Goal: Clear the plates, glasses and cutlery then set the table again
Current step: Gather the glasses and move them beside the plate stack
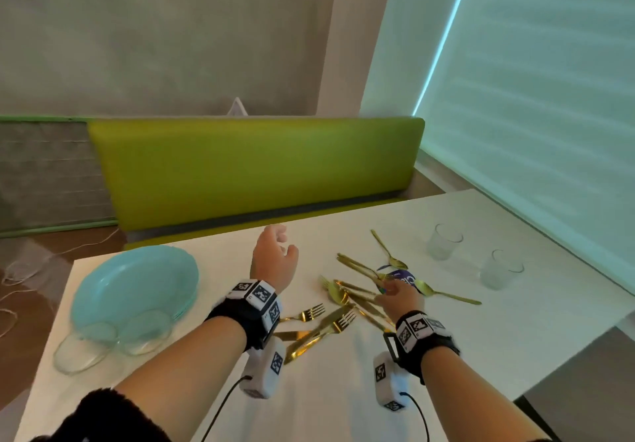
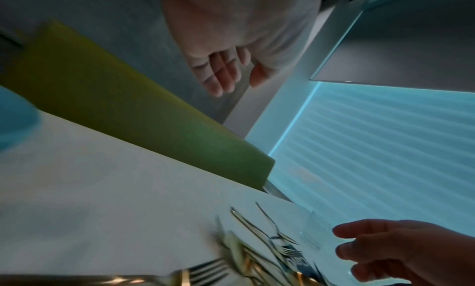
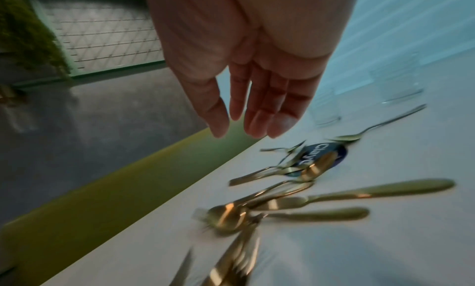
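Several gold knives, forks and spoons (image 1: 343, 307) lie scattered mid-table, seen closer in the right wrist view as gold cutlery (image 3: 295, 199). A stack of teal plates (image 1: 134, 283) sits at the left, with two clear glass dishes (image 1: 86, 349) in front of it. Two tumblers (image 1: 445, 242) (image 1: 501, 270) stand at the right. My left hand (image 1: 283, 240) hovers over the table's far side between plates and cutlery, fingers loosely curled (image 2: 226, 73), holding nothing. My right hand (image 1: 391, 290) hangs just above the cutlery with straight fingers (image 3: 257, 117), also empty.
A small blue printed packet (image 1: 403, 276) lies under some spoons. The white table (image 1: 343, 390) has bare surface near me. A green bench back (image 1: 254, 166) runs along the far edge and a blind-covered window (image 1: 532, 115) is on the right.
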Demonstrator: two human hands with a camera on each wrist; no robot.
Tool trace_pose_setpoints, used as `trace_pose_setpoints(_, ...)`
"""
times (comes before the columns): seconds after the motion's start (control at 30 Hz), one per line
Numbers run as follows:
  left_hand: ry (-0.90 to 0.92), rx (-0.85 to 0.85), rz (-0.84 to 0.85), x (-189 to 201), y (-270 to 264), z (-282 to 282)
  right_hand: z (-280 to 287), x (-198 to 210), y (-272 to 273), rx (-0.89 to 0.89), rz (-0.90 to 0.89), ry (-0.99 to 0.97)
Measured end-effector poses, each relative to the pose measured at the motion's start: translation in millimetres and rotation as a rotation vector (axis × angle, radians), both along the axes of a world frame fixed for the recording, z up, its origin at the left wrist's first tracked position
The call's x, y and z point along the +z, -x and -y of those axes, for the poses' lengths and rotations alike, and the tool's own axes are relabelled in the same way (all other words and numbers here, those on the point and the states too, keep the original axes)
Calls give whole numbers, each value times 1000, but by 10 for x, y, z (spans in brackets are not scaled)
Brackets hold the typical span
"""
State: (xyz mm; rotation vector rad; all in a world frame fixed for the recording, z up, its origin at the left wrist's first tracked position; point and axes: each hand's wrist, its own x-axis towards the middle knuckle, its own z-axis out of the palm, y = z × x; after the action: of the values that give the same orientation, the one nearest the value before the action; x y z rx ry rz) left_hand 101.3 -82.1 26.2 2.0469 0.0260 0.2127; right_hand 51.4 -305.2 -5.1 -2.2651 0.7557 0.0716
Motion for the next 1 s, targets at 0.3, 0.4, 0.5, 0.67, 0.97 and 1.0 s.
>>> trace_pose_setpoints(0.3,-76,-265,-272,-254,-662,2016,1978,-302,-196,-270,-80,-30)
trace_pose_setpoints(0.4,-97,-328,-336,-383,-861,2609,2573,-432,-191,-360,-119,-33)
trace_pose_setpoints(0.5,-117,-406,-389,-525,-1053,3102,3065,-563,-216,-439,-137,-41)
trace_pose_setpoints(0.67,-124,-448,-449,-779,-1384,3712,3566,-785,-358,-537,-129,-81)
trace_pose_setpoints(0.97,-51,-386,-469,-1153,-1704,4362,3782,-866,-675,-522,-40,-154)
trace_pose_setpoints(1.0,-43,-382,-459,-1176,-1712,4401,3784,-856,-704,-512,-30,-147)
